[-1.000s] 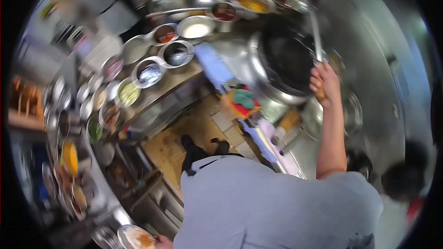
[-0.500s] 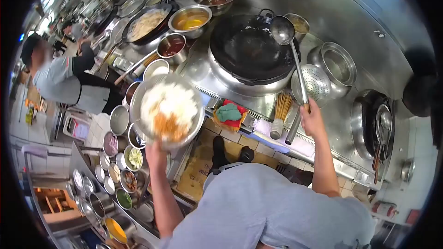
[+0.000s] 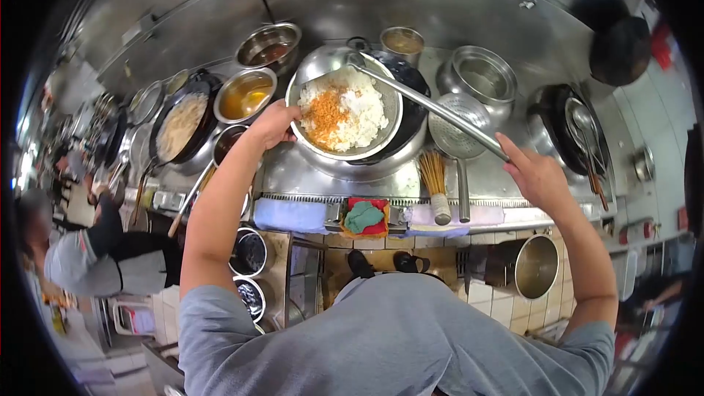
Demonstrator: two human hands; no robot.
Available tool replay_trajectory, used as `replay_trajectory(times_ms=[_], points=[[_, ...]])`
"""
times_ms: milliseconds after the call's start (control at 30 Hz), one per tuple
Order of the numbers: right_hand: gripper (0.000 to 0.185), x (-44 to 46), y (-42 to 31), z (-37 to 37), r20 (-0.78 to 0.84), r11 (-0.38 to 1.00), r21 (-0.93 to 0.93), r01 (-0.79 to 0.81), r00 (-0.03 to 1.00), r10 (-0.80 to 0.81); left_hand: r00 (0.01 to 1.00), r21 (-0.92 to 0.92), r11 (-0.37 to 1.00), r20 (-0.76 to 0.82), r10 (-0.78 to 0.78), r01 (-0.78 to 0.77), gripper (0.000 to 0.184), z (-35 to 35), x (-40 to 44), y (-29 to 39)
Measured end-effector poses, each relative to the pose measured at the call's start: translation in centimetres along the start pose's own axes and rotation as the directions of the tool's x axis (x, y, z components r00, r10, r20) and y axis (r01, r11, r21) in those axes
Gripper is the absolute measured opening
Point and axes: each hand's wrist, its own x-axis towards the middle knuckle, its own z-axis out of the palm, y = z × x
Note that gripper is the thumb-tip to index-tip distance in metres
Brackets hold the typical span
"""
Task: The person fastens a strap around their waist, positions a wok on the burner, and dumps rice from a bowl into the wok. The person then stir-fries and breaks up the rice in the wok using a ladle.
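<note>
My left hand [image 3: 276, 124] grips the left rim of a metal bowl [image 3: 397, 119] held over the black wok [image 3: 408, 148]. White rice [image 3: 367, 114] fills the bowl, with an orange-brown topping [image 3: 325, 112] on its left part. My right hand [image 3: 534, 175] is closed around the handle end of a long ladle [image 3: 440, 108], its index finger stretched along the handle. The ladle's round head lies at the bowl's upper left edge, its underside facing up. Most of the wok is hidden under the bowl.
Bowls of yellow liquid [image 3: 246, 97] and dark red sauce [image 3: 271, 48] stand left. Right are a perforated skimmer [image 3: 459, 126], a bamboo brush [image 3: 435, 183], a metal pot [image 3: 483, 79] and another wok [image 3: 546, 121]. A co-worker [image 3: 103, 249] is at far left.
The rice bowl has moved from the left counter side to above the wok. The ladle has swung left, its head now at the bowl. The view has turned toward the stove.
</note>
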Motion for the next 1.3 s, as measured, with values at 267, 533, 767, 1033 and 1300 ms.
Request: replay_trajectory(times_ms=[267, 533, 767, 1033, 1300], points=[[0.034, 1.1, -7.1, 5.8, 0.838, -0.3, 0.538, -0.788, 0.537, 0.094, 0.926, -0.074, 0.969, -0.322, 0.199, -0.234, 0.043, 7.0, 9.0, -3.4], [0.026, 4.3, -8.0, 9.7, 0.808, -0.548, 0.527, -0.65, 0.584, 0.084, 0.718, 0.879, 0.419, -0.139, 0.682, -0.227, 0.075, 6.9, 11.8, -1.6], [0.05, 3.9, -8.1, 16.9, 0.273, 0.76, 0.431, -0.487, 0.873, 0.405, 0.764, 0.981, 0.095, 0.067, 0.641, -0.167, 0.081, 4.6, 12.1, 0.2], [0.056, 2.1, -5.1, 12.7, 0.223, 0.747, 0.488, -0.451, 0.892, 0.393, 0.688, 0.964, 0.167, 0.022, 0.725, -0.207, 0.078, 5.6, 7.7, -0.4], [0.051, -0.4, -1.6, 6.4, 0.278, 0.729, 0.585, -0.356, 0.932, 0.232, 0.246, 0.754, 0.657, -0.635, 0.732, -0.011, 0.076, 1.6, 6.1, -4.5]])
